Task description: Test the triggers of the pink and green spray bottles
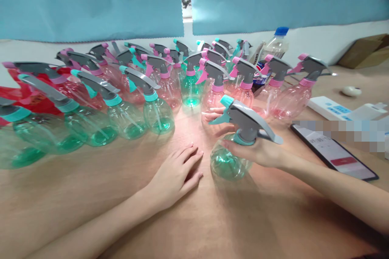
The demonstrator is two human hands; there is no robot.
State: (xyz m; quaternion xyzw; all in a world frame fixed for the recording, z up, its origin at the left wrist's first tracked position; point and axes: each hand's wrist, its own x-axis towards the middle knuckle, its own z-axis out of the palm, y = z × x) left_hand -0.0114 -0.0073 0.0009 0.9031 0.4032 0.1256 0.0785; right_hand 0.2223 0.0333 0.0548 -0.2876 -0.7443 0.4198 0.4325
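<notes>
Head view: the right hand point(258, 151) is gripping a green spray bottle point(229, 162) around its shoulder, just below the teal collar, fingers curled shut about the body. The bottle is standing upright on the brown table point(91, 194), near the middle of the frame, its grey trigger head point(247, 120) with teal nozzle pointing left. The left hand point(176, 176) is lying palm down on the table just left of the bottle — fingers stretched out and slightly spread, holding nothing, fingertips close to the bottle's base but not touching it as far as the frame shows. Beyond the hands, many more spray bottles are standing in loose rows across the table: green ones point(158, 115) with teal collars to the left and centre, pink ones point(214, 93) with pink collars toward the centre and right. A red plastic bag point(36, 97) is showing at far left behind the green bottles. A clear drinks bottle with a blue cap point(275, 46) is standing behind the pink row at right. A phone point(332, 151) is lying face up on the table to the right of the held bottle, screen lit; a white box point(334, 109) is sitting just past it. Blue curtains point(91, 4) are hanging along the back — a narrow bright gap is showing between them.
</notes>
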